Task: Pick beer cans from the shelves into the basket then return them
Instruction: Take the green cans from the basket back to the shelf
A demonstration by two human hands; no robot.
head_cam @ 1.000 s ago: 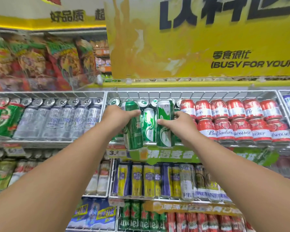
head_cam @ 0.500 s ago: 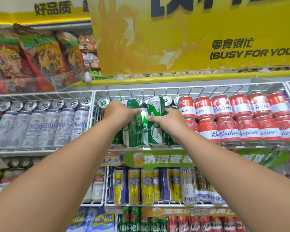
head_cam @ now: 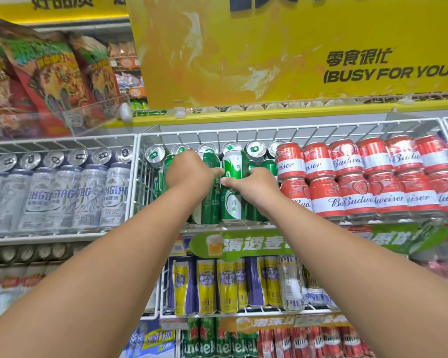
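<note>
Both hands are reaching into the wire shelf point(head_cam: 243, 131). The left hand point(head_cam: 189, 174) is wrapping its fingers round a dark green can point(head_cam: 208, 202); the right hand point(head_cam: 254, 186) is gripping a lighter green can point(head_cam: 233, 187) just at its 3 o'clock. Both cans are standing upright, touching, among green cans. Red cans point(head_cam: 357, 177) are sitting at 3 o'clock, silver cans point(head_cam: 62, 192) at 9 o'clock.

Premises are presenting as a retail shop, drinks aisle. White wire shelves point(head_cam: 269, 131) are carrying stocked rows of beer cans point(head_cam: 373, 177); a price tag point(head_cam: 177, 248) and yellow promotional signage point(head_cam: 295, 47) are hanging along them, snack bags point(head_cam: 44, 73) alongside.
</note>
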